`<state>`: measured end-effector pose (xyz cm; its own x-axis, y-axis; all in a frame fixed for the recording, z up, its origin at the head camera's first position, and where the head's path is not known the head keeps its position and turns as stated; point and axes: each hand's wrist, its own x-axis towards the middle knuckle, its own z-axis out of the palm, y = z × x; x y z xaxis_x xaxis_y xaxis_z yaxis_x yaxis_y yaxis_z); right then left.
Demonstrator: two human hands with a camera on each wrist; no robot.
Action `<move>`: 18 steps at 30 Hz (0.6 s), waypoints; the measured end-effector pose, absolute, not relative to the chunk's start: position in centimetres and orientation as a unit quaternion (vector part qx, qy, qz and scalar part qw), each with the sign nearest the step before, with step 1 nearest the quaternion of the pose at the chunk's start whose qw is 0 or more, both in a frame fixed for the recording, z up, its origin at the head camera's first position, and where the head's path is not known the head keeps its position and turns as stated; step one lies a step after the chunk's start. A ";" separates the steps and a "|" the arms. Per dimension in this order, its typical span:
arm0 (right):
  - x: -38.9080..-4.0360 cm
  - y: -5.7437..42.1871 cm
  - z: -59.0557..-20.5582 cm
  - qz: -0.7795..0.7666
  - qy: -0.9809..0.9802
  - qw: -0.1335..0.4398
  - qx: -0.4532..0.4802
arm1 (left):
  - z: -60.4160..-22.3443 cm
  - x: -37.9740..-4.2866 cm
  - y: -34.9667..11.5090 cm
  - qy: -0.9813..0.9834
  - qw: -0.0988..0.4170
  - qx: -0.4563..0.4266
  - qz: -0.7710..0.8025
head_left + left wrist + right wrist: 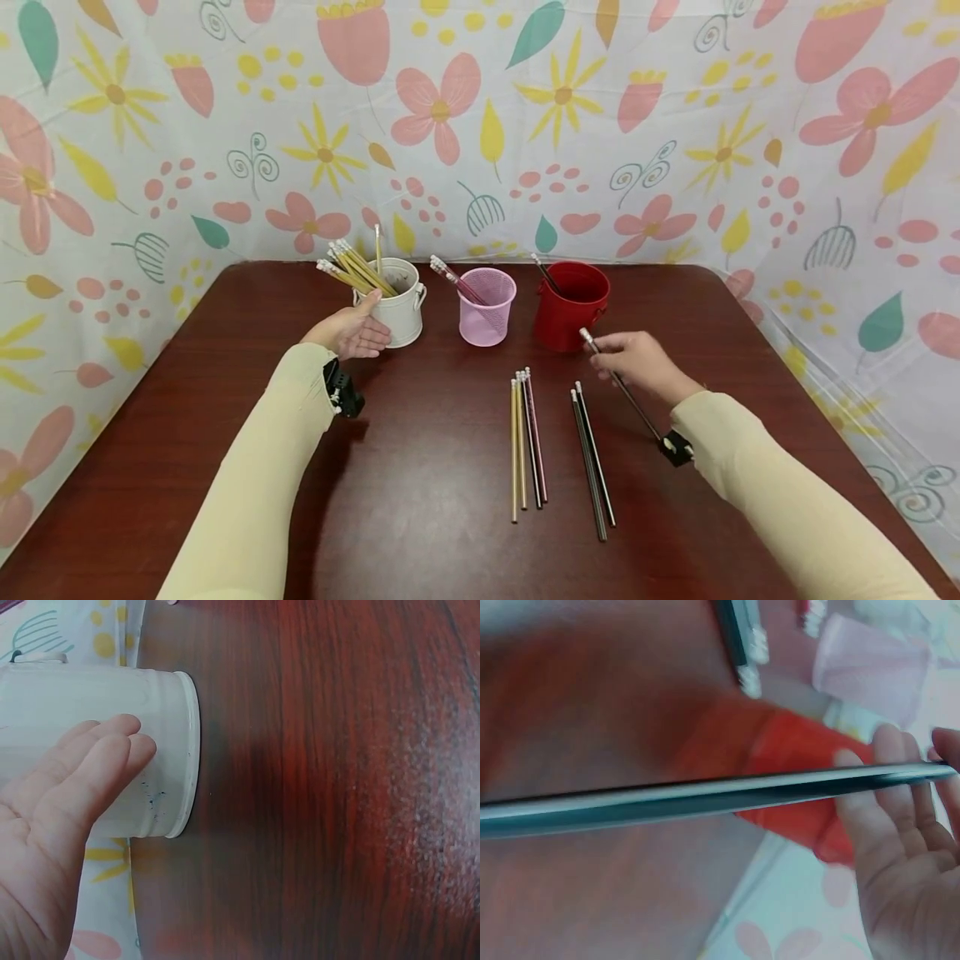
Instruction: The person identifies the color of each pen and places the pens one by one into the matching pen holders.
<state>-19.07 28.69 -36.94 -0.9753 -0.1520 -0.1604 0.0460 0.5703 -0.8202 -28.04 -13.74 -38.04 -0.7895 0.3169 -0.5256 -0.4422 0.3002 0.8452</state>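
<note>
My left hand (351,332) rests against the side of a white metal bucket (402,323), fingers extended along its wall and thumb up near the rim. Several yellow pencils (358,271), eraser ends up, lean out of this bucket. In the left wrist view the fingers (112,761) lie flat over the bucket's lower wall. My right hand (641,362) pinches a black pencil (634,402) near its white eraser end, in front of the red bucket (555,327). The pencil (705,798) slants down toward the wrist, eraser end upward. A single dark pencil (545,273) stands inside the red bucket.
Between the buckets stands a pink mesh cup (480,329) holding a few dark red pencils (457,283). On the brown table (420,500) lie two black pencils (588,458) and, left of them, a row with yellow (514,450), black and pink pencils. A floral cloth (480,125) hangs behind.
</note>
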 end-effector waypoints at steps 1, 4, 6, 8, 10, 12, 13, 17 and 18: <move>-19.1 28.9 -36.5 -0.480 0.873 0.084 -0.031 | -38.0 -28.0 -13.7 0.740 0.320 -0.042 0.590; -19.1 29.5 -35.1 -0.484 0.874 0.020 -0.039 | -38.0 -28.0 -13.6 0.743 0.316 -0.043 0.588; -19.2 29.9 -34.2 -0.463 0.885 -0.019 -0.041 | -38.0 -28.0 -13.6 0.744 0.316 -0.043 0.588; -19.5 30.1 -33.2 -0.444 0.894 -0.053 -0.041 | -38.0 -28.0 -13.6 0.744 0.314 -0.048 0.588; -19.9 30.2 -32.2 -0.446 0.890 -0.083 -0.040 | -38.0 -28.1 -13.7 0.744 0.313 -0.050 0.588; -20.4 30.2 -31.1 -0.471 0.874 -0.106 -0.044 | -38.0 -28.1 -13.8 0.744 0.315 -0.051 0.587; -20.6 30.1 -30.5 -0.489 0.864 -0.114 -0.050 | -38.0 -28.1 -13.9 0.745 0.315 -0.051 0.586; -21.7 29.6 -28.1 -0.594 0.789 -0.128 -0.089 | -38.0 -27.9 -14.1 0.742 0.319 -0.046 0.587; -21.9 29.4 -27.5 -0.619 0.768 -0.128 -0.101 | -38.0 -27.9 -14.1 0.741 0.320 -0.044 0.589</move>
<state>-21.87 29.36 -27.50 -0.9469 0.0027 0.3216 -0.3137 0.2134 -0.9252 -27.88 -14.05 -37.96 -0.7907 0.3120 -0.5267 -0.4425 0.3034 0.8439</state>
